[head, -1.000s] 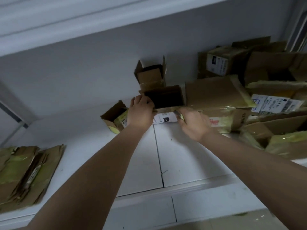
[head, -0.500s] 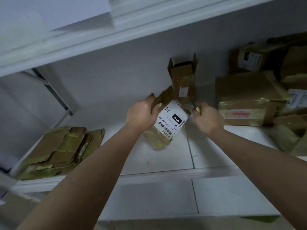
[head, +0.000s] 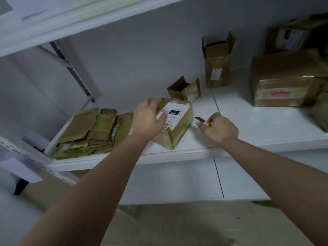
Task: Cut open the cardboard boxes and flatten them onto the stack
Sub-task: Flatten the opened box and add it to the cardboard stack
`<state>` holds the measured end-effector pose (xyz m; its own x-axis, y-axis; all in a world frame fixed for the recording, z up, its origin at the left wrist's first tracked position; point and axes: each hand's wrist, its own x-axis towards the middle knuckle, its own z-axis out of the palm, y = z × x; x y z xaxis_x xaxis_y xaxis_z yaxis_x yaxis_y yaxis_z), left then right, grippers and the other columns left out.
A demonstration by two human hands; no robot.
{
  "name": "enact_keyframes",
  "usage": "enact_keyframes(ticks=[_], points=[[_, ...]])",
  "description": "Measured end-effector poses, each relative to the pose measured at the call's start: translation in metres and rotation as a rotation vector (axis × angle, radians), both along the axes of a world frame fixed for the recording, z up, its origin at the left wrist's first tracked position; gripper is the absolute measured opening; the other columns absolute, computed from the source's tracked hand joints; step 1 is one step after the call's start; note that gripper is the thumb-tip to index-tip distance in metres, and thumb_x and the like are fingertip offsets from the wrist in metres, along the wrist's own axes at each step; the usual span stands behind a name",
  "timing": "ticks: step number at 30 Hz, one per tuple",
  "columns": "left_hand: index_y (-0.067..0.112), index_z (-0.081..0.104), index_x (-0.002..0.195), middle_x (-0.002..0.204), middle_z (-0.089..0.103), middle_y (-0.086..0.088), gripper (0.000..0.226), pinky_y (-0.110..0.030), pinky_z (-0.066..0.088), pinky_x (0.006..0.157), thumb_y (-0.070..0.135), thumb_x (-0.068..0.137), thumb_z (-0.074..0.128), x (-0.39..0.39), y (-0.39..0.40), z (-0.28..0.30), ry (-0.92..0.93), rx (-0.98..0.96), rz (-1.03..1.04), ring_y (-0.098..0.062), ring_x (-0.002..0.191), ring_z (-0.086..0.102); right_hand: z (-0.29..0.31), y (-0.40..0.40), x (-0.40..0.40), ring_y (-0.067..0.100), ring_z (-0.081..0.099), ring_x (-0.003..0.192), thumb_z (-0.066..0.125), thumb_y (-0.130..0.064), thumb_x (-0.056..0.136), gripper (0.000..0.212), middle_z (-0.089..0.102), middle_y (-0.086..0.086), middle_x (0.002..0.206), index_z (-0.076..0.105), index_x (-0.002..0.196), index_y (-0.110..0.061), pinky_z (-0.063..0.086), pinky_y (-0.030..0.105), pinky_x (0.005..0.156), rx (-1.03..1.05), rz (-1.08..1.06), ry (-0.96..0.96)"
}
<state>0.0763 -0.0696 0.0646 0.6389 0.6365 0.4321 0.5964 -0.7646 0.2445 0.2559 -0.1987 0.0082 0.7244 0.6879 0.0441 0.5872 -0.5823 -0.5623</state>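
Note:
A small taped cardboard box (head: pixel 175 126) with a white "010" label lies on the white shelf (head: pixel 195 151), near its front edge. My left hand (head: pixel 150 118) rests on the box's top left, fingers curled over its edge and thumb on the label. To the right of the box, my right hand (head: pixel 219 127) grips a yellow utility knife (head: pixel 202 121); its blade points left at the box and stays just clear of it. The stack of flattened cardboard (head: pixel 88 134) lies on the shelf to the left of the box.
A small open box (head: pixel 184 89) stands just behind. A tall open box (head: pixel 217 63) sits against the back wall. Larger taped boxes (head: pixel 287 80) fill the shelf's right side. Another shelf board (head: pixel 71 20) runs overhead, and a metal brace (head: pixel 74 71) stands at the left.
The labelled box went from being held up in the air to lying on the shelf beside the flattened stack. My right hand has drawn away to its right, and the knife blade now shows.

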Motion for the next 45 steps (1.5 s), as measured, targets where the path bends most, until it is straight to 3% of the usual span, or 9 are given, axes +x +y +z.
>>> enact_keyframes(ticks=[4, 7, 9, 14, 18, 24, 34, 39, 45], points=[[0.015, 0.049, 0.139, 0.143, 0.047, -0.010, 0.061, -0.046, 0.029, 0.108, 0.050, 0.090, 0.036, 0.021, -0.014, -0.008, 0.125, 0.031, -0.173, -0.031, 0.135, 0.037, -0.005, -0.011, -0.007, 0.028, 0.060, 0.097, 0.055, -0.063, 0.084, 0.051, 0.061, 0.003, 0.098, 0.054, 0.106, -0.017, 0.044, 0.031, 0.072, -0.031, -0.040, -0.005], [0.033, 0.026, 0.151, 0.161, 0.013, 0.000, 0.057, -0.058, 0.004, 0.114, 0.054, 0.099, 0.030, 0.027, -0.007, -0.021, 0.382, -0.017, -0.073, -0.027, 0.149, -0.002, -0.010, -0.017, -0.004, 0.029, 0.059, 0.096, 0.052, -0.053, 0.090, 0.041, 0.061, 0.004, 0.097, 0.056, 0.106, -0.015, 0.044, 0.032, 0.073, -0.007, -0.058, 0.047], [0.047, 0.010, 0.150, 0.162, -0.001, 0.007, 0.055, -0.062, -0.003, 0.112, 0.059, 0.098, 0.021, 0.024, 0.000, -0.029, 0.481, -0.201, -0.017, -0.027, 0.147, -0.015, -0.015, -0.017, 0.000, 0.032, 0.059, 0.098, 0.048, -0.036, 0.095, 0.029, 0.064, 0.010, 0.104, 0.059, 0.108, -0.012, 0.042, 0.032, 0.075, 0.032, -0.046, 0.108], [0.057, 0.007, 0.145, 0.161, -0.002, 0.015, 0.049, -0.063, -0.003, 0.114, 0.061, 0.098, 0.017, 0.022, 0.007, -0.033, 0.417, -0.357, -0.020, -0.025, 0.148, -0.011, -0.024, -0.003, 0.008, 0.033, 0.062, 0.093, 0.050, -0.018, 0.094, 0.016, 0.066, 0.013, 0.099, 0.064, 0.100, -0.012, 0.048, 0.032, 0.076, 0.109, 0.035, 0.211], [0.056, 0.010, 0.146, 0.161, 0.001, 0.015, 0.048, -0.062, -0.002, 0.114, 0.059, 0.099, 0.017, 0.024, 0.007, -0.035, 0.407, -0.323, -0.002, -0.025, 0.149, -0.007, -0.025, 0.015, 0.010, 0.028, 0.061, 0.064, 0.047, -0.015, 0.095, 0.012, 0.066, 0.013, 0.091, 0.058, 0.091, -0.014, 0.050, 0.031, 0.054, 0.227, 0.040, 0.427], [0.055, 0.011, 0.147, 0.161, 0.004, 0.013, 0.047, -0.062, 0.002, 0.113, 0.056, 0.100, 0.018, 0.027, 0.004, -0.035, 0.409, -0.292, 0.035, -0.024, 0.149, -0.004, -0.022, 0.034, 0.023, 0.027, 0.061, 0.095, 0.049, -0.009, 0.092, 0.019, 0.068, 0.015, 0.099, 0.065, 0.098, -0.002, 0.044, 0.026, 0.074, 0.210, 0.099, 0.429], [0.055, 0.000, 0.146, 0.162, -0.003, 0.011, 0.049, -0.066, 0.003, 0.111, 0.059, 0.098, 0.010, 0.063, -0.028, -0.030, 0.467, -0.358, 0.259, -0.031, 0.148, -0.006, -0.018, 0.056, 0.046, 0.026, 0.062, 0.092, 0.053, -0.011, 0.092, 0.018, 0.066, 0.014, 0.099, 0.064, 0.103, -0.001, 0.041, 0.025, 0.070, 0.250, 0.105, 0.516], [0.052, -0.006, 0.147, 0.162, -0.006, 0.009, 0.066, -0.069, 0.007, 0.110, 0.070, 0.083, -0.009, 0.076, -0.032, -0.032, 0.551, -0.375, 0.291, -0.034, 0.148, -0.006, -0.020, 0.069, 0.049, 0.022, 0.058, 0.085, 0.053, -0.011, 0.093, 0.020, 0.065, 0.014, 0.098, 0.065, 0.105, 0.001, 0.038, 0.023, 0.067, 0.241, 0.110, 0.515], [0.051, -0.008, 0.148, 0.162, -0.011, 0.007, 0.051, -0.068, 0.001, 0.109, 0.054, 0.099, 0.008, 0.090, -0.048, -0.024, 0.518, -0.421, 0.381, -0.036, 0.147, -0.010, -0.022, 0.082, 0.051, 0.030, 0.061, 0.100, 0.052, -0.013, 0.095, 0.025, 0.064, 0.018, 0.109, 0.063, 0.112, 0.002, 0.040, 0.025, 0.071, 0.224, 0.090, 0.573]])
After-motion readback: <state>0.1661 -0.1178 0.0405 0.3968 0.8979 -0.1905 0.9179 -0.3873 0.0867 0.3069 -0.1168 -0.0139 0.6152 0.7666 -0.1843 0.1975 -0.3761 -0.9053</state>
